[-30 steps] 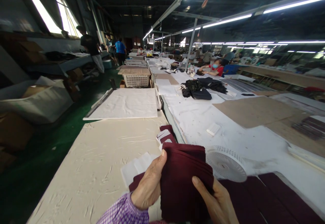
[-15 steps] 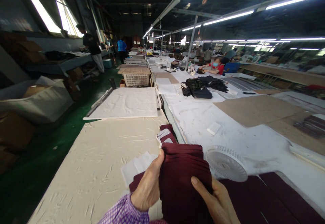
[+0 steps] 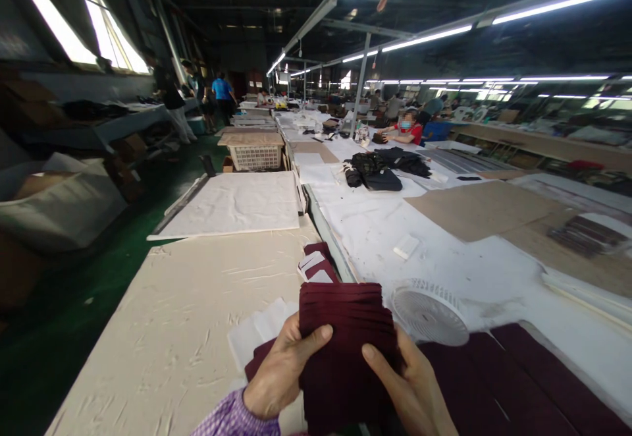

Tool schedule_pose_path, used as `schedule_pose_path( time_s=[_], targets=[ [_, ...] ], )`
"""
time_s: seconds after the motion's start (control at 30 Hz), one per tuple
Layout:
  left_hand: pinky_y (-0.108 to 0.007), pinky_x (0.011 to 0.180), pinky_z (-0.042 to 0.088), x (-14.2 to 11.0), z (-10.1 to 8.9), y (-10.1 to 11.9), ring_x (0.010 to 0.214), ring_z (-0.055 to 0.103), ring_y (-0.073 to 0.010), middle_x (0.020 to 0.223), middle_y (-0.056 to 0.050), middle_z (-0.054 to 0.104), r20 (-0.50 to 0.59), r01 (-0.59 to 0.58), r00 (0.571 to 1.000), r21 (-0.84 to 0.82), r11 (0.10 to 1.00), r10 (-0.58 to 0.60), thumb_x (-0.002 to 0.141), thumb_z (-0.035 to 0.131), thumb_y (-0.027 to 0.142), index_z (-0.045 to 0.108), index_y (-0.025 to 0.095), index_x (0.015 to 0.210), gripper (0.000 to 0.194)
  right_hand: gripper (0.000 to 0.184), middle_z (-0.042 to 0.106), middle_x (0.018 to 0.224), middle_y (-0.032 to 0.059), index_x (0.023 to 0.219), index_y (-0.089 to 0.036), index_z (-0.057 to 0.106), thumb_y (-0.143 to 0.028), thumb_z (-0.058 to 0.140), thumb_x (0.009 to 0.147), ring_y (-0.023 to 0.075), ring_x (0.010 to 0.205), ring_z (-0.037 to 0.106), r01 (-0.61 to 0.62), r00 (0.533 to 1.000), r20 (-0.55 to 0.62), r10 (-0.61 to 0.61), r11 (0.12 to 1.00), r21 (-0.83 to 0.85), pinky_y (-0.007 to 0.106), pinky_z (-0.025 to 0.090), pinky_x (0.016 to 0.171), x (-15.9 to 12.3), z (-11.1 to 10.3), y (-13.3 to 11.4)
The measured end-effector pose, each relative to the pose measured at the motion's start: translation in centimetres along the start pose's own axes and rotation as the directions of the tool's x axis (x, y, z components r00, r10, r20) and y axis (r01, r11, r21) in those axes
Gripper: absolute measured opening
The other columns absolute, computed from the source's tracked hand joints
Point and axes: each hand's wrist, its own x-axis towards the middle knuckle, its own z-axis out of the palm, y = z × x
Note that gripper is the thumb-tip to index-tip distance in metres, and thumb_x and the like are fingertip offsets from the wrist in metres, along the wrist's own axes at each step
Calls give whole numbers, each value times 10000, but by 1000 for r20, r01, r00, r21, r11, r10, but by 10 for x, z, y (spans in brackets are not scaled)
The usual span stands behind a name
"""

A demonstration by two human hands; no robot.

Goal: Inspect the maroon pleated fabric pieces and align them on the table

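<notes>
Currently, a stack of maroon fabric pieces (image 3: 343,363) is held between both hands, low in the view toward six o'clock, its upper layers slightly stepped. The left hand (image 3: 284,370) grasps it at nine o'clock on the stack, thumb flat across the front, its other fingers mostly hidden. The right hand (image 3: 412,380) grips it at three o'clock, thumb pressed on the front and fingers wrapped behind the edge. Whether the stack's lower end touches anything cannot be seen. A purple checked cuff (image 3: 239,416) covers the left wrist.

Taking the stack as the centre of the dial, a small maroon pile with white slips (image 3: 318,265) lies at eleven o'clock on the beige-covered bench (image 3: 172,311). White sheets (image 3: 257,330) lie between nine and ten, with another maroon piece (image 3: 257,359) showing beside the left hand. On the white-covered bench (image 3: 355,225), a round white fan (image 3: 428,314) sits at two o'clock and larger maroon panels (image 3: 513,377) are spread at three. A small white block (image 3: 407,246) lies at one o'clock, with a heap of dark cloth (image 3: 388,169) farther off, nearer twelve. Beyond that heap, at one, a person in red (image 3: 407,134) leans at the bench, hands on a dark item (image 3: 379,137). A pale plastic basket (image 3: 257,157) stands at eleven.
</notes>
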Motion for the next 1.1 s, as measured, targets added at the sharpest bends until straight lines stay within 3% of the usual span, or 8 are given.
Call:
schedule_pose_path(
  time_s=[0.1, 0.17, 0.37, 0.47, 0.63, 0.83, 1.0, 1.1],
  targets=[
    [-293, 765, 549, -2, -3, 4, 779, 708, -194, 891, -63, 769, 14, 26, 1000, 39, 999, -27, 713, 768, 231, 741, 178, 953, 248, 449, 706, 1109, 94, 1163, -228, 559, -418, 683, 776, 242, 955, 679, -92, 995, -11, 96, 978, 185, 341, 578, 760, 0, -2, -6],
    [-287, 750, 547, -5, -5, 6, 784, 709, -197, 907, -71, 767, 46, 42, 998, 66, 997, -45, 717, 765, 231, 735, 179, 989, 278, 476, 688, 1141, 94, 1177, -240, 538, -423, 697, 767, 230, 980, 661, -87, 996, -8, 91, 972, 219, 313, 570, 738, 0, -3, -13],
    [-273, 724, 537, -9, -6, 11, 744, 707, -191, 871, -81, 769, 62, 67, 995, 115, 991, -75, 718, 766, 248, 745, 176, 972, 265, 417, 709, 1031, 64, 1106, -251, 573, -419, 704, 748, 214, 901, 668, -123, 992, 61, 112, 966, 228, 326, 564, 754, 3, -7, -22],
    [-264, 724, 532, -10, -7, 12, 730, 704, -183, 860, -79, 770, 57, 65, 996, 116, 991, -72, 715, 769, 241, 752, 178, 950, 244, 395, 703, 986, 53, 1112, -256, 579, -406, 685, 762, 201, 876, 649, -99, 995, 34, 94, 977, 190, 302, 553, 722, 3, -7, -20],
    [-303, 739, 535, -10, -9, 15, 736, 706, -211, 867, -97, 768, 70, 59, 995, 144, 988, -70, 704, 775, 253, 755, 158, 952, 266, 273, 596, 1189, 58, 1001, -255, 640, -384, 675, 763, 202, 979, 603, 69, 998, 5, -69, 997, 17, 262, 521, 712, 2, -10, -22],
    [-361, 802, 535, -11, -10, 19, 814, 709, -252, 853, -92, 768, 130, 50, 988, 222, 974, -80, 725, 754, 288, 748, 158, 996, 301, 258, 619, 1122, 41, 985, -259, 640, -386, 661, 762, 213, 1007, 604, 18, 998, 66, -16, 999, -41, 289, 505, 781, 3, -13, -26],
    [-321, 743, 536, -12, -12, 22, 726, 707, -221, 841, -95, 768, 103, 49, 992, 218, 975, -73, 713, 765, 278, 759, 147, 948, 269, 312, 676, 1009, 65, 974, -228, 644, -436, 691, 747, 221, 894, 651, -66, 991, 120, 53, 993, 103, 322, 540, 755, 3, -10, -18],
    [-301, 718, 542, -11, -8, 24, 711, 707, -209, 839, -90, 768, 35, 34, 999, 141, 989, -39, 695, 781, 262, 757, 153, 916, 247, 394, 703, 1019, 92, 1036, -217, 669, -494, 684, 755, 244, 905, 669, -67, 979, 204, 29, 981, 183, 357, 556, 796, 1, -6, -12]
  ],
)
